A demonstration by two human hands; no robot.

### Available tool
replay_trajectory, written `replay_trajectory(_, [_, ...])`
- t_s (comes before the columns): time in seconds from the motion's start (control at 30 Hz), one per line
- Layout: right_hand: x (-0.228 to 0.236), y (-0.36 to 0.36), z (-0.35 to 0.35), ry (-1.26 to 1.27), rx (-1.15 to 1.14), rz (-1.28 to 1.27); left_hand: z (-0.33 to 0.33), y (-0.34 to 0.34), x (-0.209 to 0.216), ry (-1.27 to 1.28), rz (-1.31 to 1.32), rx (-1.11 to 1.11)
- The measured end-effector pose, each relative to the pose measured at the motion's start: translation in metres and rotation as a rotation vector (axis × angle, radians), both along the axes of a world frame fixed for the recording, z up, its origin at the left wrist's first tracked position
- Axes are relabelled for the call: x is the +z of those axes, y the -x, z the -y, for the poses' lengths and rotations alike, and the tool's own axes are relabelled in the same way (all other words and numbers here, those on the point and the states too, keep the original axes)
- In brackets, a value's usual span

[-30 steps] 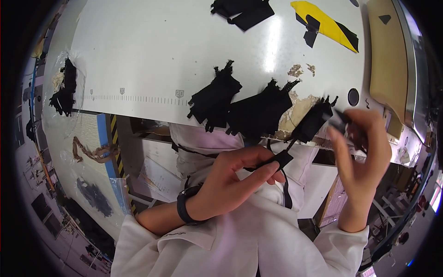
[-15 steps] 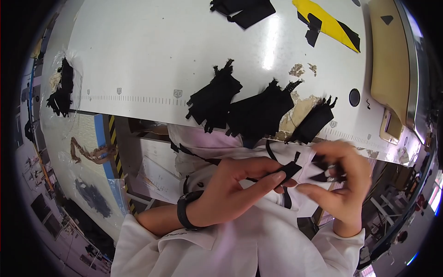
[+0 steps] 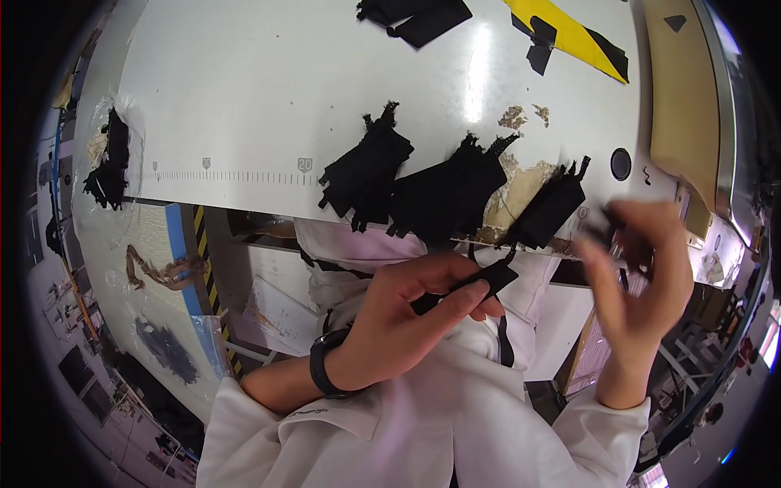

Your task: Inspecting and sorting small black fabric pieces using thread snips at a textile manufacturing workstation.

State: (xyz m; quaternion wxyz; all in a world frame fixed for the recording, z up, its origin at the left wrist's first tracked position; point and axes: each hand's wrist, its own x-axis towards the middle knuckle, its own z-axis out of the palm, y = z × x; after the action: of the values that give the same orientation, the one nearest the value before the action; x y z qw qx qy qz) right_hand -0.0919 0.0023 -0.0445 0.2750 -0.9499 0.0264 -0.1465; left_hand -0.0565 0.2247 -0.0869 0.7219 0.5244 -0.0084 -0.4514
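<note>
My left hand, with a black watch on its wrist, pinches a small black fabric strip between thumb and fingers, over my lap. A thin thread tail sticks up from the strip's far end. To the right, my raised right hand is smeared by motion near the table's front edge. Its curled fingers hold a small dark tool, too blurred to name exactly. Nearest to it on the table lies a stack of black fabric pieces with frayed ends. Two larger black fabric stacks lie left of that one.
A beige machine body borders the white table on the right. Yellow-and-black cloth and more black pieces lie at the far side. A plastic bag with black scraps is at far left. A ruler scale runs along the front edge.
My right hand has moved up and right, away from the strip, carrying the dark tool. My left hand has shifted slightly left and up with the strip still pinched.
</note>
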Motion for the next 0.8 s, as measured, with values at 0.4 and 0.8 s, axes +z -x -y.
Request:
replay_trajectory(0.4, [0.0,0.011,-0.013,-0.081,0.169,-0.023,0.0,-0.001,0.014,-0.016,-0.05,-0.034])
replay_trajectory(0.8, [-0.008,-0.023,-0.002,-0.299,-0.162,-0.114,-0.003,0.003,-0.003,-0.084,0.162,0.031])
